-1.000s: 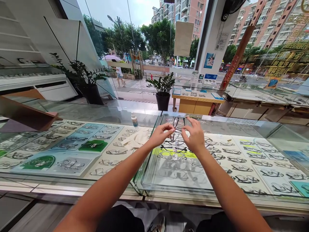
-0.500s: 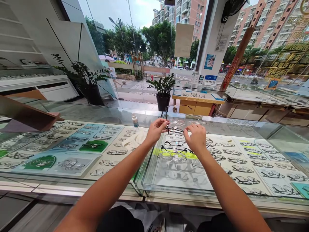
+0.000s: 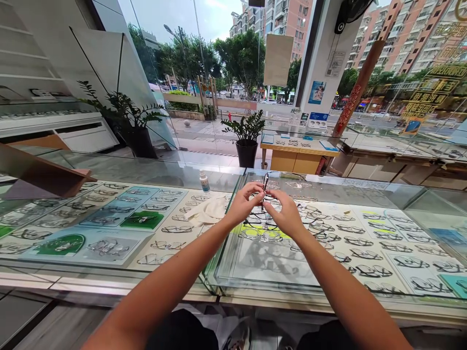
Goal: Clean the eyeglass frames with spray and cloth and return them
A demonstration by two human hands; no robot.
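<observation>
- Two bare hands meet over the glass display counter (image 3: 233, 262), fingertips close together; the forearms reach in from the lower edge of view.
- Left hand (image 3: 243, 205): thumb and forefinger pinched on the dark-framed eyeglasses (image 3: 266, 182); the other fingers curl in behind.
- Right hand (image 3: 286, 212): thumb and forefinger at the same eyeglasses, just beside the left fingertips; whether they grip or merely touch, I cannot tell.
- Those eyeglasses are held up above the counter, roughly edge-on to the view, one dark part rising above the fingers; the rest is partly hidden by the hands.
- Beneath the glass lie rows of spectacle frames (image 3: 373, 270); a bright yellow strip (image 3: 292, 234) runs under some of them, below the hands.
- Left of the hands, a crumpled cream cloth (image 3: 208, 212); just beyond it, a small white bottle (image 3: 204, 182) stands upright.
- Farther off, a potted plant (image 3: 246, 150) by the window; right of it, a wooden cabinet (image 3: 292, 162).
</observation>
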